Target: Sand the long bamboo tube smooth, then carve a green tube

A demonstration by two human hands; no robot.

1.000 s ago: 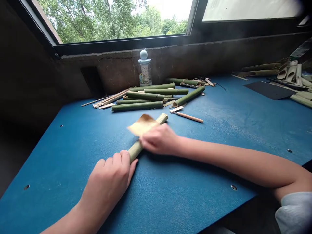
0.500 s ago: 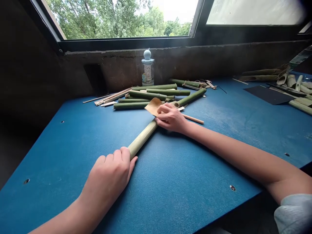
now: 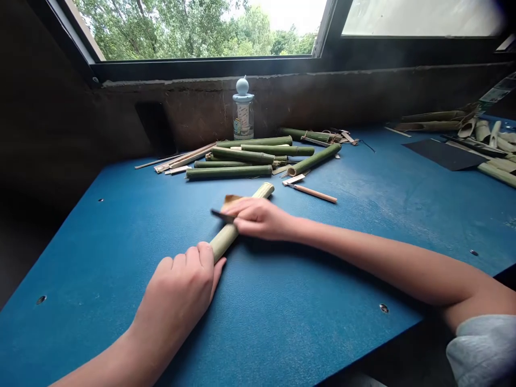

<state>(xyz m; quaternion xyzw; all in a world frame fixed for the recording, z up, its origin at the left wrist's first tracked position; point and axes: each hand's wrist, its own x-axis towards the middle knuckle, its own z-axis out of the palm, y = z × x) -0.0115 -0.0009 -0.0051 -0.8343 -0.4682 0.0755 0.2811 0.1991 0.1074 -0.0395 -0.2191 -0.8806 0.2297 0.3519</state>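
Note:
A pale, stripped bamboo tube (image 3: 224, 239) lies slantwise on the blue table, its far end pointing away to the right. My left hand (image 3: 180, 282) is wrapped round its near end, thumb along the right side. About the tube's middle, my right hand (image 3: 261, 217) presses a piece of sandpaper (image 3: 232, 199) onto it. The sheet's tan back shows above the fingers and a dark, blurred flap sticks out to the left. My right fingertips are partly hidden behind the hand.
Several green bamboo tubes (image 3: 229, 172) lie in a pile beyond my hands, with split strips (image 3: 185, 158) at their left. A wooden-handled tool (image 3: 314, 193) lies right of the tube. Behind stand a blue-topped bottle (image 3: 243, 115) and a dark phone-like slab (image 3: 155, 128). More bamboo (image 3: 500, 174) is at far right.
My right hand has slid the sandpaper from the tube's far end down toward my left hand, uncovering that end. My left hand has kept its hold in place.

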